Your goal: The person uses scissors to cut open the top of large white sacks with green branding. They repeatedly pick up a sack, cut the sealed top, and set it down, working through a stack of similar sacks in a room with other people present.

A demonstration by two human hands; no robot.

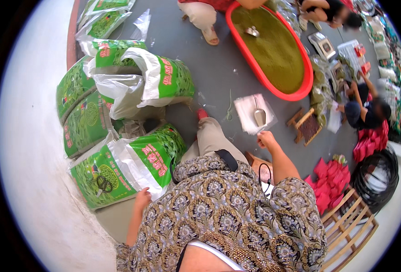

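Note:
My right hand [266,139] is closed, its fingertips pinching the near corner of a stack of clear plastic bags [244,111]. A metal scoop [260,114] lies on top of that stack. Low on the left, my left hand [142,198] is at the white edge of a printed green sack [157,156]. Its fingers look partly curled, but whether they grip the sack is too small to make out. Black-handled scissors [103,183] rest on the sack next to it.
Ahead stands a red tub [308,86] of green beans with another scoop [253,31] in it. An open sack [175,77] and stacked sacks line the left wall. A wooden stool [307,128], weighing scales [322,45], pink bags [329,181], coiled black hose [376,177] and several people occupy the right and far side.

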